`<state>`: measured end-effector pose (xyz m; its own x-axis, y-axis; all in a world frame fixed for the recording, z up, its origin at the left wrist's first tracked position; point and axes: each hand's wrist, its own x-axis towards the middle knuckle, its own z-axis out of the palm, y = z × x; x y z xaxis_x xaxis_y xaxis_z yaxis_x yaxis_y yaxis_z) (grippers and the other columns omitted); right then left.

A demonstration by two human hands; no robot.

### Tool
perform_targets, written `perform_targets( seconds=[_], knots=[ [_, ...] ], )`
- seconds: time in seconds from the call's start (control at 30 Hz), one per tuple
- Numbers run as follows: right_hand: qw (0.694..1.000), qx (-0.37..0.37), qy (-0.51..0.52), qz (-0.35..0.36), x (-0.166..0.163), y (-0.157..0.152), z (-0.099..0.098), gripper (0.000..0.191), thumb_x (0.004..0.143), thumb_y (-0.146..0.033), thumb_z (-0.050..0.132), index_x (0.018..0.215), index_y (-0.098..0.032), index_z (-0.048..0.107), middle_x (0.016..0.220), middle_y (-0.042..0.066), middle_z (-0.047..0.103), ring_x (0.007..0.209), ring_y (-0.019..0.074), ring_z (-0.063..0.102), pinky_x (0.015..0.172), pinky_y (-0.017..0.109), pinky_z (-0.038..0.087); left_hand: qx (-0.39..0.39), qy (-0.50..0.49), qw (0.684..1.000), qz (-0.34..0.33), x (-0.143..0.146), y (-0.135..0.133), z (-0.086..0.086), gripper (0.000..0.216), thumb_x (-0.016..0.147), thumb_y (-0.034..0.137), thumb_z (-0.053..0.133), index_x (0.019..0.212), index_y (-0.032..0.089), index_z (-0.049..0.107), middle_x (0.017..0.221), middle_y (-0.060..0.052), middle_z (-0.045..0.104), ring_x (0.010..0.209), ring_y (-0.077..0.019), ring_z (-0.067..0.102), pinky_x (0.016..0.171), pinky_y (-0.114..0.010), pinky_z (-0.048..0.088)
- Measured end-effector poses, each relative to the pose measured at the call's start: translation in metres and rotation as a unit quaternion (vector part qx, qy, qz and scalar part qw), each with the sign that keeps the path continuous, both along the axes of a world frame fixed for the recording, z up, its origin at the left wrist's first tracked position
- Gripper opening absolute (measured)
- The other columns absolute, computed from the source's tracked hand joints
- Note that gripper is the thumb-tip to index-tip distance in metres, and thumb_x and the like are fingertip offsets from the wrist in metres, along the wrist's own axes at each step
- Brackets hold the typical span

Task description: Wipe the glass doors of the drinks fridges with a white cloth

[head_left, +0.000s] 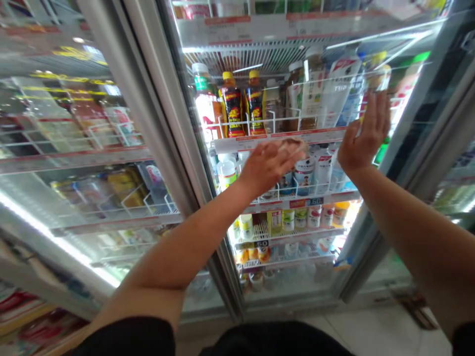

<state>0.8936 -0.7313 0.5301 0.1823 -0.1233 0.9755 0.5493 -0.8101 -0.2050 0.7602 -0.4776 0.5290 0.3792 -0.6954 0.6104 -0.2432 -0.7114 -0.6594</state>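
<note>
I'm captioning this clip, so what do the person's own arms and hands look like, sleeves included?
The left arm is bare up to a short black sleeve; at the frame's edge, the right arm meets a dark sleeve too. The left hand and right hand have slim fingers and wear no gloves. No watch shows; blur hides finer details.

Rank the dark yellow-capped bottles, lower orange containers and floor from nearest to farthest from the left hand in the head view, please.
1. Dark yellow-capped bottles: up-left of the left hand
2. Lower orange containers: below it
3. Floor: bottom right
</note>
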Motion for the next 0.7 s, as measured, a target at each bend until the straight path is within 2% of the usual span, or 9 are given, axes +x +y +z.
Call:
perform_targets(
  seconds=[0.1,0.17,0.23,0.3,0.37,0.43,0.53,0.6,0.7],
  knots=[
    [1.0,-0.01,0.0,0.002,0.008,-0.004,-0.002,0.067,0.094,-0.031,0.025,0.156,-0.006,0.028,0.165,0.017,0.026,0.157,0.0244,0.015,0.125,0.054,0.015,-0.151,-0.076,0.984,0.06,-0.01,0.017,0.028,0.055,0.1,0.02,0.042,0.154,0.029,0.038,0.154,-0.004,0.047,0.133,-0.0299,0.043,0.104,-0.051,0.04],
    [1.0,-0.013,-0.001,0.001,0.009,-0.005,-0.002,0.068,0.094,-0.031,0.025,0.156,-0.005,0.028,0.165,0.018,0.026,0.157,0.0244,0.014,0.125,0.054,0.015,-0.206,-0.125,0.967,0.08,-0.013,0.023,0.023,0.054,0.101,0.02,0.041,0.154,0.029,0.038,0.156,-0.001,0.045,0.128,-0.0294,0.045,0.1,-0.05,0.042],
    [1.0,-0.015,-0.006,-0.001,0.009,-0.006,-0.002,0.068,0.094,-0.031,0.025,0.155,-0.004,0.029,0.164,0.019,0.026,0.157,0.0243,0.015,0.125,0.053,0.016,-0.166,-0.153,0.973,0.056,-0.014,0.024,-0.003,0.053,0.1,0.018,0.044,0.151,0.031,0.043,0.154,0.003,0.047,0.123,-0.0264,0.048,0.095,-0.045,0.045],
    [1.0,-0.016,-0.009,-0.003,0.009,-0.006,-0.002,0.067,0.095,-0.032,0.025,0.155,-0.003,0.03,0.164,0.019,0.028,0.157,0.0239,0.016,0.126,0.052,0.016,-0.039,-0.137,0.99,-0.004,-0.014,0.024,-0.035,0.053,0.097,0.014,0.049,0.147,0.032,0.048,0.149,0.005,0.054,0.119,-0.0217,0.05,0.095,-0.04,0.046],
    [1.0,-0.016,-0.01,-0.004,0.012,-0.007,-0.001,0.068,0.094,-0.033,0.025,0.155,-0.004,0.03,0.164,0.018,0.029,0.157,0.024,0.016,0.125,0.052,0.016,0.043,-0.096,0.994,-0.035,-0.017,0.029,-0.052,0.051,0.097,0.013,0.051,0.145,0.031,0.05,0.144,0.005,0.057,0.119,-0.0196,0.051,0.099,-0.037,0.045],
    [1.0,-0.017,-0.012,-0.004,0.017,-0.009,-0.001,0.07,0.093,-0.034,0.025,0.156,-0.006,0.029,0.164,0.016,0.028,0.157,0.0245,0.015,0.125,0.053,0.015,0.009,-0.078,0.997,-0.009,-0.022,0.038,-0.047,0.051,0.098,0.015,0.049,0.146,0.031,0.049,0.145,0.004,0.057,0.123,-0.0221,0.049,0.099,-0.041,0.045],
    [1.0,-0.015,-0.013,-0.003,0.025,-0.012,-0.002,0.071,0.092,-0.035,0.025,0.158,-0.009,0.026,0.165,0.014,0.026,0.158,0.0248,0.013,0.125,0.054,0.014,-0.151,-0.116,0.98,0.06,-0.033,0.05,-0.026,0.052,0.099,0.016,0.045,0.148,0.032,0.047,0.149,0.003,0.053,0.124,-0.0266,0.046,0.097,-0.048,0.045],
    [1.0,-0.012,-0.019,-0.004,0.027,-0.012,-0.003,0.071,0.092,-0.034,0.024,0.158,-0.007,0.026,0.165,0.015,0.026,0.157,0.0246,0.013,0.125,0.053,0.014,-0.198,-0.131,0.969,0.07,-0.039,0.052,-0.029,0.053,0.099,0.016,0.045,0.149,0.032,0.046,0.151,0.003,0.052,0.121,-0.0265,0.047,0.096,-0.048,0.045],
    [0.999,-0.017,-0.027,-0.004,0.027,-0.011,-0.004,0.071,0.093,-0.032,0.024,0.158,-0.005,0.027,0.165,0.016,0.026,0.157,0.0242,0.014,0.125,0.051,0.015,-0.051,-0.088,0.995,-0.005,-0.042,0.051,-0.062,0.05,0.097,0.016,0.052,0.145,0.03,0.05,0.148,0.002,0.055,0.118,-0.0206,0.05,0.098,-0.039,0.047]
  ],
)
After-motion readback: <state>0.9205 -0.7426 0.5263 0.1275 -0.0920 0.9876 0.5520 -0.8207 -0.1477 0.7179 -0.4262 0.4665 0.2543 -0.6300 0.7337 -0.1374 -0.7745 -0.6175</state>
